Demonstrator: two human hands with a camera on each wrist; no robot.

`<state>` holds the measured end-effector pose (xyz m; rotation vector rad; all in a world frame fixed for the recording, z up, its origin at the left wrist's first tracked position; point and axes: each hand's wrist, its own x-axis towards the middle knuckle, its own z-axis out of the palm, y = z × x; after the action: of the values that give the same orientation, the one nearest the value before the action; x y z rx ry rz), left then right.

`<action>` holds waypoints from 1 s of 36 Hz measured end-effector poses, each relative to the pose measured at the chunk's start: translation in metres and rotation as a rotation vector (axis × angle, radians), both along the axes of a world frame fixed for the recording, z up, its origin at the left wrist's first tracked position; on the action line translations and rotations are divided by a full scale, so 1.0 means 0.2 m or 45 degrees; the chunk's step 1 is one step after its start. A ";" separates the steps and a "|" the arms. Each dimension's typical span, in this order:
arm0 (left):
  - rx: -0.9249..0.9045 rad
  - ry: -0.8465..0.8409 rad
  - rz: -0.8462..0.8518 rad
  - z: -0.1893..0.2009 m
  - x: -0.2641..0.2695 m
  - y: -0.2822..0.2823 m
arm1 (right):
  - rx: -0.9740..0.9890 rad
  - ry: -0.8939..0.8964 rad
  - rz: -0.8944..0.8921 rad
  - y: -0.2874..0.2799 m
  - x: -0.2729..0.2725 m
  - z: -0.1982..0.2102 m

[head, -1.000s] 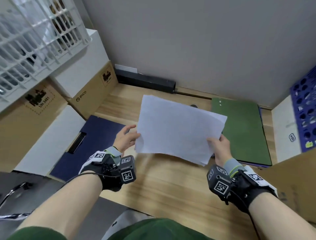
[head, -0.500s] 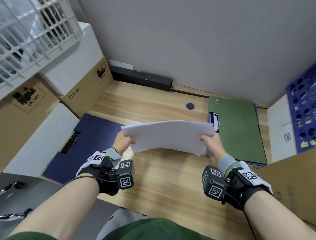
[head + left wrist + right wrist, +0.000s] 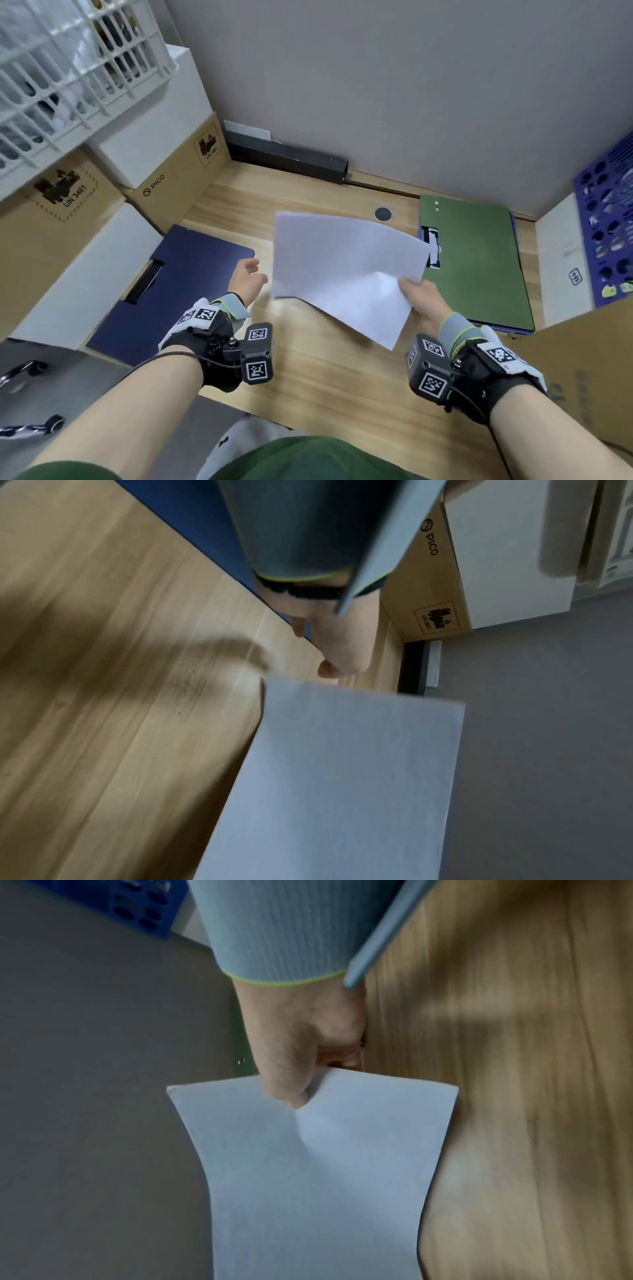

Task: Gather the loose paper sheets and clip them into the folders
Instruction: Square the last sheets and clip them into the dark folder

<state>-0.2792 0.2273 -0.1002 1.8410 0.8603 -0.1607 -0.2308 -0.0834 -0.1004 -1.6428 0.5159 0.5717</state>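
A stack of white paper sheets [image 3: 342, 270] hangs in the air over the wooden desk, tilted up. My right hand [image 3: 416, 294] pinches its near right edge, thumb on top [image 3: 291, 1093]. My left hand [image 3: 247, 281] is off the paper, just left of its edge, fingers loosely relaxed and holding nothing [image 3: 342, 653]. A dark blue folder [image 3: 171, 281] lies flat at the desk's left, with a black clip [image 3: 144, 281] on it. A green folder [image 3: 479, 267] lies at the right, its clip [image 3: 432, 246] partly hidden by the sheets.
Cardboard and white boxes [image 3: 164, 178] stack along the left, under a white wire basket [image 3: 68, 61]. A black bar [image 3: 287, 161] runs along the grey wall. A blue perforated crate [image 3: 606, 226] and a cardboard box [image 3: 582, 370] close off the right.
My left hand has let go of the sheets and drawn slightly left. The stack, level half a second ago, now tilts up again, held by the right hand alone.
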 end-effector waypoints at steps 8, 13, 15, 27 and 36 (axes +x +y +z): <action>-0.655 0.242 -0.289 0.06 -0.06 -0.06 | 0.205 0.024 -0.176 0.00 0.01 0.05; -0.832 0.022 -0.199 0.09 -0.06 -0.15 | 0.416 -0.021 -0.019 0.13 -0.03 0.07; -0.817 -0.059 -0.120 0.11 -0.05 -0.17 | 0.419 -0.006 0.103 0.18 -0.07 0.08; -0.217 0.210 -0.296 0.05 -0.23 0.02 | 0.375 0.217 0.357 0.09 -0.21 -0.01; -0.375 0.446 -0.566 0.11 -0.25 -0.08 | 0.440 0.362 0.467 0.11 -0.27 -0.01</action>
<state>-0.3293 0.2122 -0.0787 1.7211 0.6047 -0.8648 -0.2852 -0.0609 -0.1017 -1.3353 0.2964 1.1142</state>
